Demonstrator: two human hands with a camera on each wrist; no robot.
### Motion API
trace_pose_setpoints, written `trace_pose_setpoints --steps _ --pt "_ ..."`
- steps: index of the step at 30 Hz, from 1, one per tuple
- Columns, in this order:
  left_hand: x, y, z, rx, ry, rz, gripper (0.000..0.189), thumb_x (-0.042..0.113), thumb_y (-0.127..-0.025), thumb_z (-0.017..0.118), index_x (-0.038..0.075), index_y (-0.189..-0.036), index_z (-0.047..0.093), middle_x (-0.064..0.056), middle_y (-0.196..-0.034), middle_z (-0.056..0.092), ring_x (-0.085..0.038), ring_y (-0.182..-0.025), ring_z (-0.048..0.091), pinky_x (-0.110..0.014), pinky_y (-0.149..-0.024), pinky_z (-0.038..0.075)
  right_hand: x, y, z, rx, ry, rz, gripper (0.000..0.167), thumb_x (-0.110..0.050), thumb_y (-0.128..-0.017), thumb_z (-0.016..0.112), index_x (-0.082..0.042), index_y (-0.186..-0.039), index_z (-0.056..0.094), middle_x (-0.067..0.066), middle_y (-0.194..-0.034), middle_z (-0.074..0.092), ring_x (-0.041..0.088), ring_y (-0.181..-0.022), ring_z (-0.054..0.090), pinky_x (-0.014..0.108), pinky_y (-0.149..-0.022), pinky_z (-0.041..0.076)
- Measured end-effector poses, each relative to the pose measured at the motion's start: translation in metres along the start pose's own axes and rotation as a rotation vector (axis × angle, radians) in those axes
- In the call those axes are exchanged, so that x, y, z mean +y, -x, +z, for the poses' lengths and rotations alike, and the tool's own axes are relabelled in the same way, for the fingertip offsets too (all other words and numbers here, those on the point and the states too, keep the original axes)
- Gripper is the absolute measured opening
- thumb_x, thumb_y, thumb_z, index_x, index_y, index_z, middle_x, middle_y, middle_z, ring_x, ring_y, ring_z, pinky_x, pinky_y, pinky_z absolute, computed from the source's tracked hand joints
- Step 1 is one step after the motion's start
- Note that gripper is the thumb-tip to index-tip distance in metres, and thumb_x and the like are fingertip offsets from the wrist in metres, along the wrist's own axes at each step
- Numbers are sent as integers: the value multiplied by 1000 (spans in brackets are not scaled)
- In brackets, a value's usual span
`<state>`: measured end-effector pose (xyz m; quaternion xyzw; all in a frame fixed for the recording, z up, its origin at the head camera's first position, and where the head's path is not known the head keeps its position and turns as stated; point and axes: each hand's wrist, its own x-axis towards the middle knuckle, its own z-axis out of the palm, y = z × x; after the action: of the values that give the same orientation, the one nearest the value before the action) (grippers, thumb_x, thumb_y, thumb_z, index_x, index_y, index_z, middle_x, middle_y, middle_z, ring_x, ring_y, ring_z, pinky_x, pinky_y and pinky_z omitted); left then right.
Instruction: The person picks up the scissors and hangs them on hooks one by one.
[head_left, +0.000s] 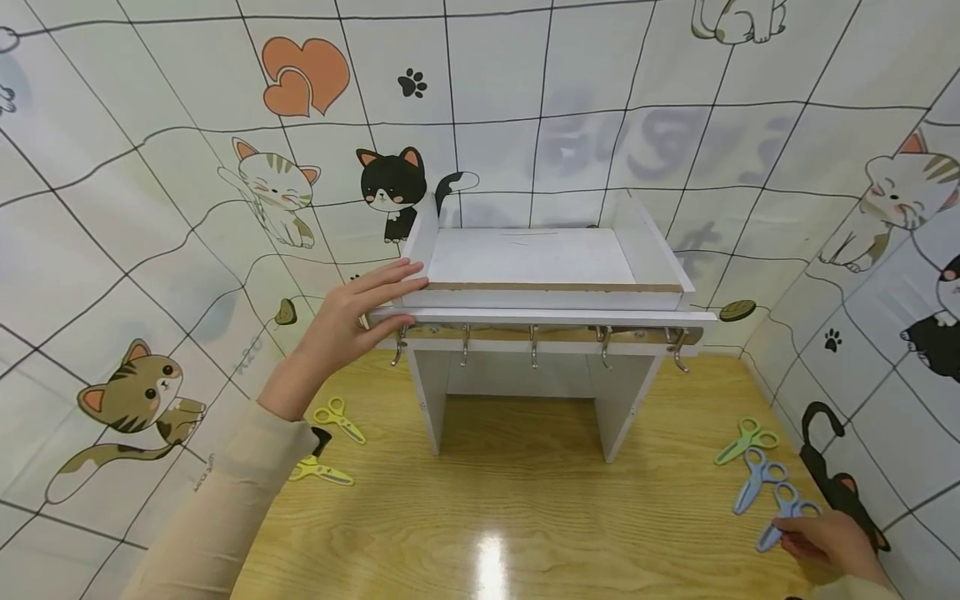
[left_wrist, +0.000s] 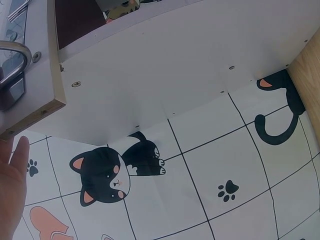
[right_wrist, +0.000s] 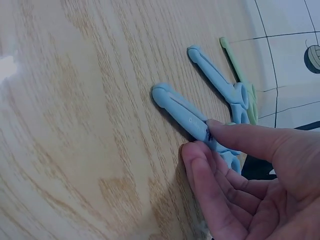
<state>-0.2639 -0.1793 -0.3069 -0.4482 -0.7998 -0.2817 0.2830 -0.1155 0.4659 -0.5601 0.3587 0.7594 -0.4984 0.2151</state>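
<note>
A white shelf (head_left: 555,317) with a row of metal hooks (head_left: 534,346) along its front stands on the wooden table. My left hand (head_left: 367,304) rests on the shelf's left end, fingers straight along its top edge and thumb by the front ledge. In the left wrist view, the left hand (left_wrist: 11,187) shows only at the edge, beside the rack's end. At the table's right, my right hand (head_left: 832,537) pinches blue scissors (right_wrist: 182,112) between thumb and fingers, near the handles. A second pair of blue scissors (right_wrist: 215,75) and green scissors (right_wrist: 237,65) lie just beyond.
Two yellow pairs of scissors lie on the left of the table, one (head_left: 341,419) behind the other (head_left: 322,472), partly behind the left sleeve (head_left: 247,467). Cat-patterned wall covering (head_left: 495,150) closes in the back and both sides. Bare wood (head_left: 525,492) lies before the shelf.
</note>
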Motion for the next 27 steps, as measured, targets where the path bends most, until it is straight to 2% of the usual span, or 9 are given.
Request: trace_pose_setpoints --steps 5,8,10,13,16,17,18,21,27 --pt "0 0 0 -4 -6 -2 55 3 -82 80 14 -134 65 -11 -141 61 -26 -140 50 -11 -99 43 6 -7 -1 11 10 -14 21 -5 -91 64 8 -75 69 1 -59 68 9 -56 67 23 -60 56" --pt "1 0 -1 -9 -9 -8 55 4 -82 80 15 -134 65 -10 -142 60 -26 -140 49 -15 -106 43 11 -9 -2 44 -39 -19 17 -2 -88 67 12 -78 64 2 -59 67 11 -56 67 24 -60 57" --pt "2 0 -2 -10 -12 -9 55 5 -82 80 15 -134 65 -10 -142 60 -25 -140 49 -16 -105 44 14 -9 -2 71 -43 -31 18 -4 -86 69 11 -77 65 1 -58 67 10 -55 66 24 -59 56" --pt "3 0 -2 -8 -13 -2 55 5 -82 80 15 -134 65 -10 -142 60 -26 -140 50 -14 -92 48 21 -10 -4 101 -16 -66 22 -12 -83 71 6 -71 68 -4 -55 66 8 -54 64 23 -57 54" --pt "3 0 -1 -4 -9 7 55 5 -82 80 15 -134 65 -11 -142 60 -26 -140 50 -15 -80 48 28 -11 -5 135 9 -82 24 -20 -80 74 0 -66 71 -6 -54 65 8 -55 62 22 -55 50" --pt "3 0 -1 -4 -8 9 55 5 -82 80 14 -134 65 -11 -142 60 -26 -140 50 -15 -79 48 28 -12 -4 156 -3 -72 25 -20 -79 75 0 -65 70 -6 -53 65 8 -54 62 22 -55 50" --pt "2 0 0 -4 -8 10 55 5 -82 80 14 -134 65 -11 -142 60 -26 -140 50 -15 -84 49 29 -12 -3 174 -14 -62 25 -20 -80 75 -1 -64 70 -6 -53 64 8 -54 62 22 -55 50" --pt "2 -1 0 -3 -11 9 55 5 -82 80 15 -134 65 -10 -142 60 -26 -140 50 -16 -86 50 29 -14 -1 215 -111 -21 24 -12 -84 71 1 -65 67 -3 -52 64 8 -53 63 23 -54 53" --pt "3 0 -1 -3 -14 2 55 6 -82 80 15 -134 65 -10 -142 60 -26 -140 50 -17 -81 49 26 -14 -5 222 -300 17 18 -2 -81 74 0 -67 63 -1 -55 65 11 -54 66 27 -56 58"
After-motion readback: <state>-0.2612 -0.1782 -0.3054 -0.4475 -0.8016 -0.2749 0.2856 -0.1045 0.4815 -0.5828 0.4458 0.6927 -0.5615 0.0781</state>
